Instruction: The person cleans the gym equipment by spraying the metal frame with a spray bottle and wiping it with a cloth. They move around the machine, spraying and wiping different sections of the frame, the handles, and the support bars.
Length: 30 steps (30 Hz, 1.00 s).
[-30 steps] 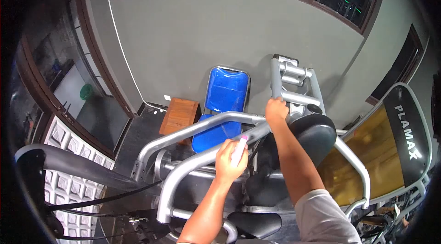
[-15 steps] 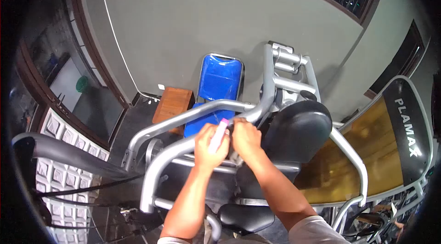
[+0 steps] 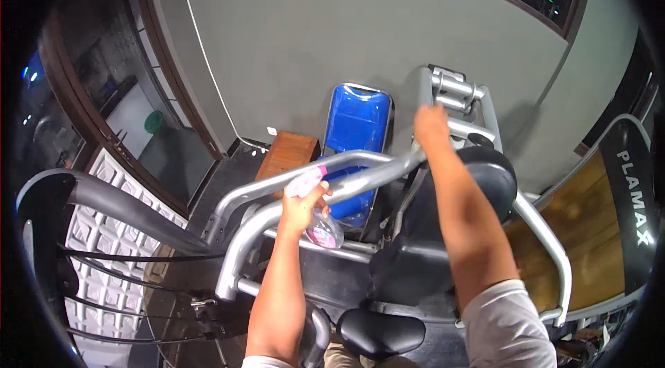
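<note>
My left hand (image 3: 299, 210) is closed around a clear spray bottle (image 3: 324, 231) with a white and pink trigger head, its pink nozzle pointing up and right. The bottle is beside the curved silver tube (image 3: 253, 247) of a gym machine. Farther up and right, my right hand (image 3: 432, 127) is closed against the upright silver frame (image 3: 425, 84). Its fingers face away from me, so whatever they grip is hidden. Below that forearm are the machine's black padded backrest (image 3: 488, 174) and black seat (image 3: 381, 333).
A blue folding chair (image 3: 357, 119) leans by the grey wall, next to a brown wooden stool (image 3: 285, 157). On the right stands a yellow-brown PLAMAX panel (image 3: 561, 250). Black cables (image 3: 138, 257) and a dark curved arm (image 3: 131, 216) occupy the left, near a glass door (image 3: 104, 91).
My right hand has moved up and right along the frame, away from my left. The left hand has shifted slightly left and tilted, showing more of the spray bottle. The view has turned slightly left.
</note>
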Tool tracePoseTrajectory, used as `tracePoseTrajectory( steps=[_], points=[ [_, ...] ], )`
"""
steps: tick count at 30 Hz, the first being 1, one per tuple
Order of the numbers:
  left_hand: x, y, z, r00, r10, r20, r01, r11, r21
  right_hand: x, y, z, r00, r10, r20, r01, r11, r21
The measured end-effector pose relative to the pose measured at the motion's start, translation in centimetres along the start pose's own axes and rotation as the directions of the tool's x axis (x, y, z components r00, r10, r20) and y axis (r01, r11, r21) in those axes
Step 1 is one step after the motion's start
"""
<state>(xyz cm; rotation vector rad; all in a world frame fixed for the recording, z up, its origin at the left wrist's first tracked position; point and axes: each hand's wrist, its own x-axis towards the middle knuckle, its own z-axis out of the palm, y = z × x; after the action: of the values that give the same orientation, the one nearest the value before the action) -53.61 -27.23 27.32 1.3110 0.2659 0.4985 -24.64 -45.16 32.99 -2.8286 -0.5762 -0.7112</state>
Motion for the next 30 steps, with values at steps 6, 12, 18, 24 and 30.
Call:
tracePoseTrajectory(
  steps=[6, 12, 18, 24, 30],
  points=[
    [0.4, -0.3, -0.5, 0.999, -0.019, 0.029, 0.017, 0.997, 0.073, -3.3, -3.6, 2.5, 0.93, -0.025, 0.366, 0.093, 0.981, -0.169],
    [0.5, -0.8, -0.7, 0.998, -0.006, 0.057, 0.005, 1.0, 0.018, -8.4, -6.7, -3.2, 0.879, -0.05, 0.473, 0.033, 0.999, 0.044],
    [0.3, 0.0, -0.5, 0.999, -0.008, 0.032, 0.006, 0.997, 0.078, -15.1, -6.6, -6.3, 0.677, -0.313, 0.666, 0.074, 0.929, 0.362],
    [0.4, 0.3, -0.3, 1.0, 0.014, 0.024, -0.015, 0.999, 0.045, -2.5, -2.0, -6.8, 0.954, 0.082, 0.289, -0.155, 0.958, 0.241],
    [0.8, -0.9, -1.0, 1.0, 0.021, 0.012, -0.021, 1.0, -0.018, 0.1, 0.5, 0.7, 0.909, 0.279, 0.309, -0.316, 0.946, 0.075]
  ],
)
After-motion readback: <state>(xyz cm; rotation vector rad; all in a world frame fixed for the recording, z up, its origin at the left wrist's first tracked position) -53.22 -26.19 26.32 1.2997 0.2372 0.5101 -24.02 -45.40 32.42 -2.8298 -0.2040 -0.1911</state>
